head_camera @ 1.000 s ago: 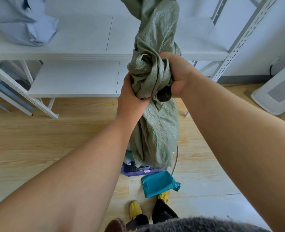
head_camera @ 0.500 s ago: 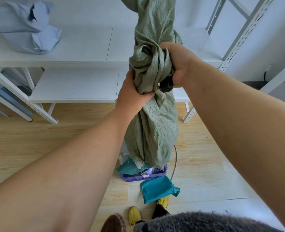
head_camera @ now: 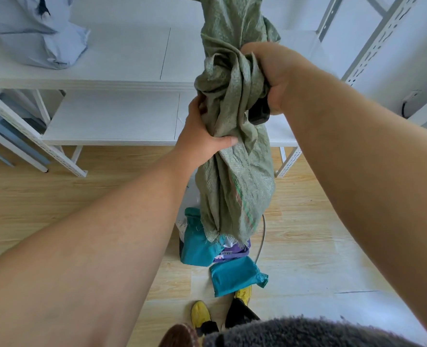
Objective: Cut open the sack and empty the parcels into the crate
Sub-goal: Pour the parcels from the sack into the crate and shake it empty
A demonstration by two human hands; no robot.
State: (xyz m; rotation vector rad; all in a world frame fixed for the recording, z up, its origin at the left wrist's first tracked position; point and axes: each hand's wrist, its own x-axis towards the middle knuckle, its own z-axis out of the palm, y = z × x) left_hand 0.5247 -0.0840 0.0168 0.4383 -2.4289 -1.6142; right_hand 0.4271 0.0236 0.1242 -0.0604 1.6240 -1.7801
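I hold a green woven sack [head_camera: 235, 181] up high, mouth hanging down over a purple crate [head_camera: 232, 254] on the floor. My left hand [head_camera: 202, 136] grips the bunched sack from the left. My right hand [head_camera: 270, 71] clutches it higher on the right, together with a dark handle [head_camera: 258, 112] that sticks out below the fist. A teal parcel [head_camera: 197, 242] lies across the crate under the sack's mouth. Another teal parcel [head_camera: 235, 275] lies on the floor just in front of the crate.
White metal shelving [head_camera: 112, 113] stands behind the sack, with a pale blue bag [head_camera: 37, 38] on its upper shelf. The floor is light wood. A thin cable [head_camera: 262, 236] runs beside the crate. My yellow shoes [head_camera: 202, 314] are near the floor parcel.
A teal parcel has slid out of the sack's mouth onto the crate. The sack hangs a little further from the shelves, and my grip on it is unchanged.
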